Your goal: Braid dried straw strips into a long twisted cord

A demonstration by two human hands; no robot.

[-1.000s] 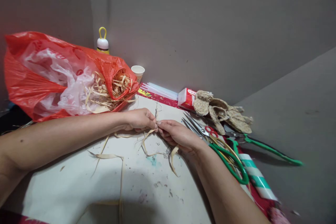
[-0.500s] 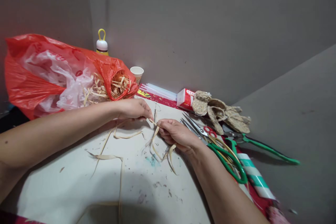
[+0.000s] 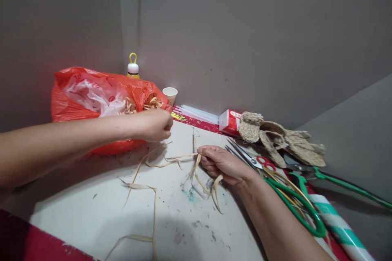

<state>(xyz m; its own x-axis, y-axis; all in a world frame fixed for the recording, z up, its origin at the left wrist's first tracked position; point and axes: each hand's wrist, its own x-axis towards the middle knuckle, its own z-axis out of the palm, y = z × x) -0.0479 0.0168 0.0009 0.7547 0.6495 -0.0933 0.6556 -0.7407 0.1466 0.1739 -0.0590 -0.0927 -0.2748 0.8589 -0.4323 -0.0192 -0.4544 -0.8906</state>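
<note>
My right hand [image 3: 225,165] rests on the white table top [image 3: 171,220] with its fingers closed round a bunch of pale dried husk strips [image 3: 196,162]; the loose ends curl out below my palm. My left hand [image 3: 156,124] hovers in a loose fist by the mouth of the red plastic bag [image 3: 76,102], which is stuffed with more husk strips [image 3: 143,104] and clear plastic. Whether the left hand holds a strip I cannot make out. Long loose strips [image 3: 143,185] lie on the table between my arms.
Green-handled shears [image 3: 294,208], red-handled scissors [image 3: 248,157], woven straw pieces [image 3: 275,138], a red and white box [image 3: 229,121], a paper cup [image 3: 170,94], a yellow-capped bottle [image 3: 133,67] and a striped roll [image 3: 343,236] line the back and right. Grey walls close in.
My hands have parted: the left pulled away from the right toward the bag's mouth, while the right kept the strips. The view shifted, so everything sits further right and lower.
</note>
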